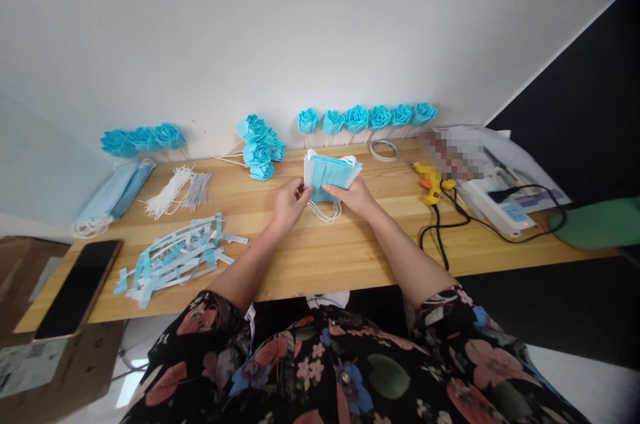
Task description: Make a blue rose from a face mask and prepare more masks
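A small stack of pale blue face masks (pixel 331 172) is held up over the middle of the wooden table, white ear loops hanging below and showing along the top. My right hand (pixel 357 199) grips the stack's right side, thumb across the front. At the lower left edge, my left hand (pixel 291 201) has its thumb and fingers pinched together on the masks. Behind them, a row of blue mask-cloth roses (pixel 357 119) on thin sticks leans along the wall. A white ring of wire or tape (pixel 385 151) lies just beyond my right hand.
Left lie more masks (pixel 116 192), white ear loops (pixel 170 191), grey nose wires (pixel 197 191), cut strips (pixel 175 261) and a phone (pixel 77 291). More roses (pixel 260 151) lie back left. Right are a yellow glue gun (pixel 433 185), its black cable and a power strip (pixel 500 211).
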Action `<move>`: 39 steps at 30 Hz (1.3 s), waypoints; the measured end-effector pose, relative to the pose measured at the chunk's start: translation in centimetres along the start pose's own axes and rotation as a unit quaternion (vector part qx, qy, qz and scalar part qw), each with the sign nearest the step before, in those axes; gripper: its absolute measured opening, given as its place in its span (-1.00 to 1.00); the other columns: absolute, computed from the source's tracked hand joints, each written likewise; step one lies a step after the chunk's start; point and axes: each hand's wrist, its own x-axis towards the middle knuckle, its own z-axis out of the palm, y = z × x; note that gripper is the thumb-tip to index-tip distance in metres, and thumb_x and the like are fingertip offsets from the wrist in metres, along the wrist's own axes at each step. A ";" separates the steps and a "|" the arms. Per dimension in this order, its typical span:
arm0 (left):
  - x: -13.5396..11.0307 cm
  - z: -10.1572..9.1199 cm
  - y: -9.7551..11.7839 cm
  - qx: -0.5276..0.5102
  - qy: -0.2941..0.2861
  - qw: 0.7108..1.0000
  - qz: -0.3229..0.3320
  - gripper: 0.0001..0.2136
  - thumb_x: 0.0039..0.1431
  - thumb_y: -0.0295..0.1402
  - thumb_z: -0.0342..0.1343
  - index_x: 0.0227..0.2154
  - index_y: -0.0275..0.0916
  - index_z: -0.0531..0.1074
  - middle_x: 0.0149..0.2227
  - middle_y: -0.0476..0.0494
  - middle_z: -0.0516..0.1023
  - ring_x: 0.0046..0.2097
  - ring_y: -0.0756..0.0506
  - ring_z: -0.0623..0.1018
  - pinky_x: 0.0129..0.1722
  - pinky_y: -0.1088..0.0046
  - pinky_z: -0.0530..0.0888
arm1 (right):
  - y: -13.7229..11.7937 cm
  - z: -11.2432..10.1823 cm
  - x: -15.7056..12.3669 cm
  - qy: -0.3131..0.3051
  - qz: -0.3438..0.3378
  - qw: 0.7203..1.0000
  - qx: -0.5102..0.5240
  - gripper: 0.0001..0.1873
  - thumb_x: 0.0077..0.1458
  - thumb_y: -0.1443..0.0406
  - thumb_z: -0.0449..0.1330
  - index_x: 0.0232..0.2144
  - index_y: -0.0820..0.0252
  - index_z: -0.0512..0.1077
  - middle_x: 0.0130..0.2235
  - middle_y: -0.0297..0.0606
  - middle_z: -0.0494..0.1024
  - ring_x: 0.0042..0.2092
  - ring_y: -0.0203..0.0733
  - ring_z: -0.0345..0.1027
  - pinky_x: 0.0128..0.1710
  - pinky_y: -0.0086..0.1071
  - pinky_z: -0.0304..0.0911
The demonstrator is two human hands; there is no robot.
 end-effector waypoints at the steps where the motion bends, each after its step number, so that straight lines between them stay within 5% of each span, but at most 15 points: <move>1: 0.0 0.0 0.0 0.000 0.003 1.000 0.006 -0.80 0.18 -0.35 0.15 -0.52 -0.21 0.30 -0.51 0.04 0.33 -0.44 0.01 0.35 -0.39 0.49 0.29 | -0.1 0.0 0.0 0.001 -0.004 1.000 0.004 -0.57 -0.08 0.02 0.42 -0.23 0.16 0.66 -0.13 -0.21 0.71 -0.03 0.05 0.57 0.06 -0.12 0.44; 11: 0.2 0.2 -1.0 -0.019 -0.026 0.999 -0.020 -0.87 0.15 -0.30 0.18 -0.43 -0.21 0.38 -0.44 0.01 0.41 -0.41 0.00 0.38 -0.39 0.49 0.31 | 1.3 -0.1 0.3 -0.032 0.019 0.999 0.015 -0.51 -0.07 -0.01 0.42 -0.16 0.15 0.65 -0.08 -0.21 0.69 0.01 0.04 0.56 0.09 -0.11 0.42; 18: -0.2 0.1 -0.4 -0.014 -0.014 1.000 0.020 -0.78 0.23 -0.25 0.11 -0.50 -0.21 0.34 -0.46 -0.01 0.37 -0.39 -0.02 0.38 -0.36 0.46 0.31 | 0.4 0.1 0.0 -0.019 -0.029 0.999 0.016 -0.55 0.02 0.00 0.36 -0.12 0.14 0.64 -0.03 -0.23 0.68 0.04 0.00 0.54 0.17 -0.12 0.37; 23: 0.0 0.3 -1.2 -0.036 -0.029 0.999 -0.028 -0.76 0.14 -0.13 0.19 -0.41 -0.21 0.40 -0.45 -0.01 0.42 -0.40 -0.03 0.38 -0.38 0.46 0.31 | 0.9 0.1 0.2 -0.043 -0.015 0.999 0.001 -0.57 -0.02 0.01 0.40 -0.16 0.11 0.65 -0.07 -0.24 0.69 0.07 0.04 0.53 0.16 -0.11 0.37; 33: 0.0 0.2 -1.0 -0.011 -0.001 1.000 -0.013 -0.77 0.17 -0.31 0.18 -0.55 -0.22 0.33 -0.51 0.03 0.33 -0.44 0.00 0.35 -0.41 0.47 0.26 | 0.0 0.0 0.0 0.004 0.013 1.000 -0.013 -0.62 -0.03 0.02 0.38 -0.30 0.19 0.67 -0.18 -0.20 0.71 -0.09 0.09 0.59 -0.04 -0.11 0.48; 39: 0.1 0.1 -0.7 -0.028 0.005 0.999 -0.038 -0.87 0.13 -0.35 0.22 -0.46 -0.22 0.39 -0.47 0.03 0.39 -0.40 -0.01 0.37 -0.36 0.47 0.30 | 0.2 -0.2 0.2 -0.014 0.016 1.000 -0.013 -0.59 -0.05 0.01 0.38 -0.27 0.19 0.66 -0.18 -0.22 0.71 -0.10 0.05 0.58 -0.03 -0.14 0.45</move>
